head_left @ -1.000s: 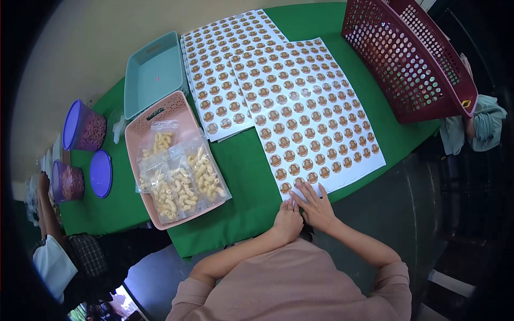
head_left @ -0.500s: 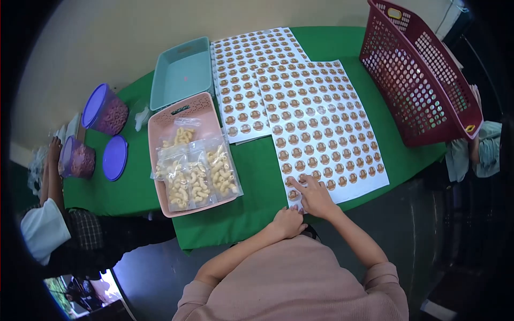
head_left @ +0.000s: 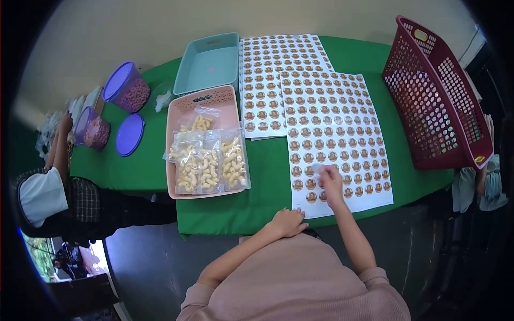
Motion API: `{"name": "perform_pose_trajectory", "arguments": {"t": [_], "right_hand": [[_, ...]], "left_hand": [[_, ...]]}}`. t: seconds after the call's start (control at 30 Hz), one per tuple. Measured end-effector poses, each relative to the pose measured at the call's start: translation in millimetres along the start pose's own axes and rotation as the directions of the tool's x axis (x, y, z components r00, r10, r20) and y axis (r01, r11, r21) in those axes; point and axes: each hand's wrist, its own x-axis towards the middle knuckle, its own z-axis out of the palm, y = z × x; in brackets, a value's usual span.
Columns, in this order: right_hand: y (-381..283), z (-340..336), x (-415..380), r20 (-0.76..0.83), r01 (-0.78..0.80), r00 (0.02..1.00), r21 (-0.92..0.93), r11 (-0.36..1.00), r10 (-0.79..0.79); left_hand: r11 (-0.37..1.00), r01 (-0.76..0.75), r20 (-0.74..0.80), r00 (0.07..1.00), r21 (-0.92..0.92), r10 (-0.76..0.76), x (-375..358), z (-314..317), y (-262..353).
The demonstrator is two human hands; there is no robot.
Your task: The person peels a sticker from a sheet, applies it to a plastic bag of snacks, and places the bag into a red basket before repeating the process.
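White paper sheet of round brown labels [head_left: 338, 136] lies on the green-clothed desk [head_left: 267, 174], the right hand [head_left: 330, 183] curled over it, the left hand [head_left: 289, 222] bent beside its near corner, neither grip clear. A light touch and flat paper should serve best

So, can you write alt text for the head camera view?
A person's right hand is over a sheet of round brown labels on a green table, the left hand at the near edge. Left of the sheet, a pink tray holds clear bags of curved pale pieces; a maroon basket stands at right.
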Motion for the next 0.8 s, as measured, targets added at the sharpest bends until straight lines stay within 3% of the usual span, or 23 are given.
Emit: {"name": "perform_pose_trajectory", "arguments": {"t": [0.03,0.07,0.13,0.2,0.27,0.33,0.43,0.53,0.67,0.8], "right_hand": [[-2.8,-4.6,6.3,-0.104,-0.156,0.976,0.281,0.947,0.192],[-5.3,-9.0,8.0,-0.086,-0.153,0.979,0.280,0.948,0.184],[-10.5,-17.3,4.4,-0.089,-0.187,0.952,0.588,0.787,0.293],[-4.4,-27.3,0.8,-0.046,-0.204,0.959,0.580,0.789,0.281],[-10.3,-29.2,-6.6,-0.009,-0.201,0.968,0.574,0.794,0.251],[-24.6,-30.3,-16.5,-0.041,-0.214,0.959,0.544,0.811,0.280],[-21.1,-38.9,-17.3,-0.003,-0.198,0.971,0.553,0.809,0.240],[-26.1,-41.1,-18.7,0.016,-0.141,0.988,0.518,0.843,0.155],[-48.5,-39.4,-26.2,0.041,-0.018,0.999,0.420,0.907,0.001],[-61.6,-46.3,-35.7,0.023,0.026,0.999,0.516,0.856,-0.044]], "left_hand": [[1.000,0.012,-0.012,1.000,-0.001,-0.012,-2.1,-4.5,1.6],[0.997,0.035,0.010,0.999,-0.062,-0.035,-5.6,-10.4,3.3],[0.990,0.076,0.010,0.997,-0.118,-0.075,-14.5,-20.2,1.0],[0.894,-0.121,-0.287,0.958,-0.432,-0.008,-31.3,-24.1,-9.0],[0.756,-0.217,-0.517,0.837,-0.617,-0.181,-65.3,-51.5,-14.4],[0.785,-0.183,-0.749,0.485,-0.591,-0.451,-97.2,-64.7,-36.0],[0.759,-0.063,-0.762,0.031,-0.648,-0.647,-135.9,-74.0,-92.7],[0.785,0.013,-0.785,-0.009,-0.619,-0.619,-155.3,-79.3,-145.8],[0.732,0.125,-0.725,0.104,-0.669,-0.681,-150.9,-74.8,-193.0],[0.660,0.114,-0.641,0.165,-0.742,-0.750,-145.9,-85.0,-172.3]]}}
